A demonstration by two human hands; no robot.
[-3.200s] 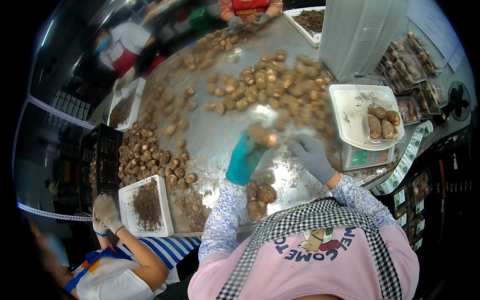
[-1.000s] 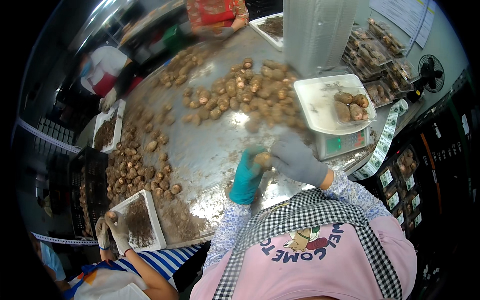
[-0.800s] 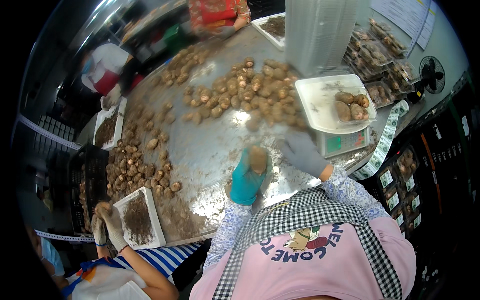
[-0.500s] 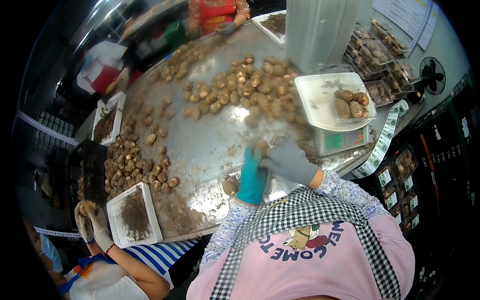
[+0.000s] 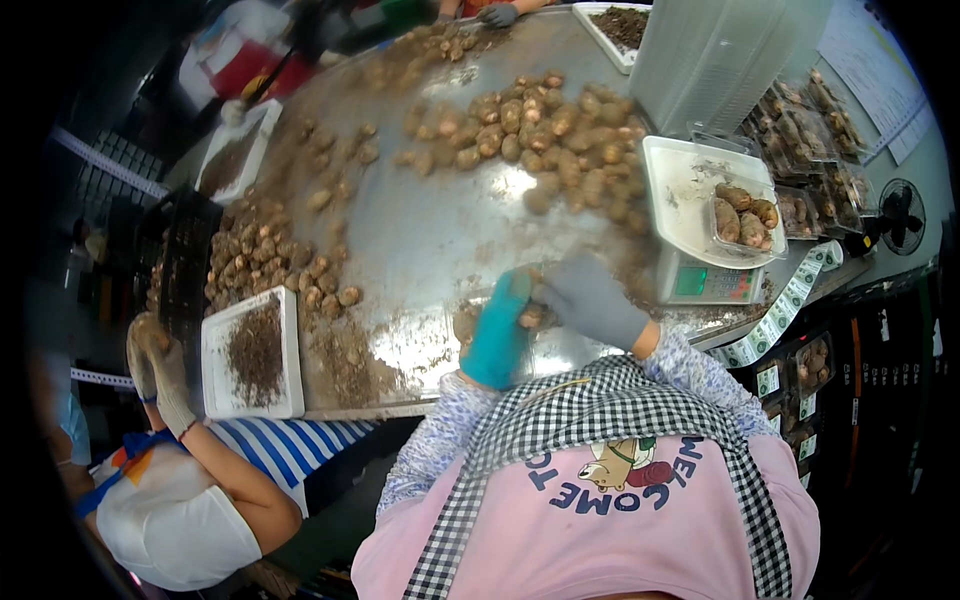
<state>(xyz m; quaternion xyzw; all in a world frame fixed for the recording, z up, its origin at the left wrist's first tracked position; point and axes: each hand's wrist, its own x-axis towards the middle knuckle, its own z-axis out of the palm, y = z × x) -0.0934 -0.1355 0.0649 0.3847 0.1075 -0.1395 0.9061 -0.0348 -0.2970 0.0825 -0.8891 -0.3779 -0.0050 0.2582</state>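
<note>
**A:** Head view, what's going on with the hands?

**B:** Both are together at the near edge of the metal table [image 5: 430, 240]. The left hand [image 5: 497, 330] in a teal glove and the right hand [image 5: 590, 298] in a grey glove meet around a small brown tuber [image 5: 530, 317], which sits right between them. It's blurry, so I can't tell which hand actually grips it.

**A:** What's around them?

**B:** A big heap of tubers [image 5: 530, 125] lies far on the table, well apart from the hands. Just right of the right hand there's a scale [image 5: 705, 275] with a white tray [image 5: 690, 195] on top, and a clear box of tubers [image 5: 745, 215] sits on that tray. At the near left, a co-worker's gloved hands [image 5: 160, 365] are held together beside a white tray of dirt [image 5: 255, 350], with another pile of tubers [image 5: 265, 270] just beyond it.
</note>
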